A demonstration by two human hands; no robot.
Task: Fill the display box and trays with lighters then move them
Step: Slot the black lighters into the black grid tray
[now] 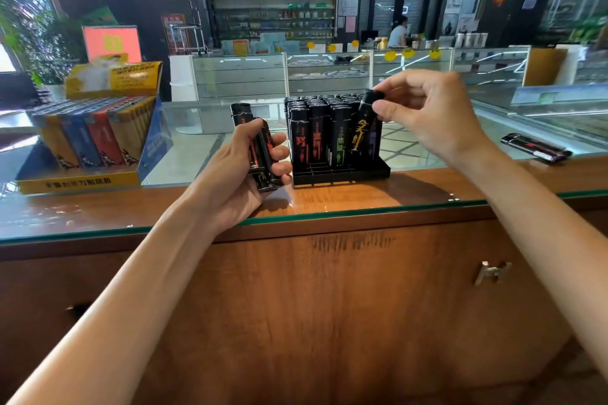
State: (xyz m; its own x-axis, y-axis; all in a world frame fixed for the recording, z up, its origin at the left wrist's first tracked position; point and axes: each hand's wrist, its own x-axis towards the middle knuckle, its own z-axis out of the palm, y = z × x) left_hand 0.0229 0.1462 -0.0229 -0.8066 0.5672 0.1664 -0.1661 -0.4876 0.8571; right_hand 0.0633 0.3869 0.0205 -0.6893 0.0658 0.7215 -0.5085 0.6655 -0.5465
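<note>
Right hand (424, 115) pinches a tilted lighter (367, 122) over the black tray (342, 171); left hand (250, 174) clasps spare lighters (260, 154). Risk: the slant entry topples neighbours.

Left hand (253, 171) curled shut; right hand (424, 112) pinching, fingers (383, 112) apparently closed.

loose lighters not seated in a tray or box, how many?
4 visible: two in the left hand, one lighter with yellow print pinched by the right hand over the black tray, one lying on the counter at right. The left palm may hide more.
</note>
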